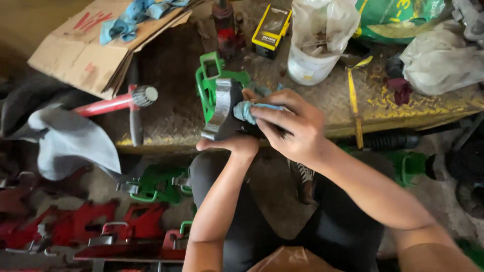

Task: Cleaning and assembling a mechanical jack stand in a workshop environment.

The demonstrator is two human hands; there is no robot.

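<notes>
The person's forearms reach up from the bottom edge to a metal part (222, 108), grey and green, held just above the near edge of the workbench (171, 116). The left hand (237, 143) cups the part from below, fingers closed around its underside; the right hand (295, 126) is closed on a small blue-grey rag (245, 111), pressing it against the part's dark face. The step in hand looks like wiping that part clean, and carrying on would seem to call for a steady left-hand hold while the rag works into the recesses. Behind the part stand a white plastic tub (310, 65) and a yellow-and-black box (271, 27); to its left lie a red-handled tool (118, 103) and folded cardboard (96, 48). Below the part, red and green castings (101, 229) cover the floor.
</notes>
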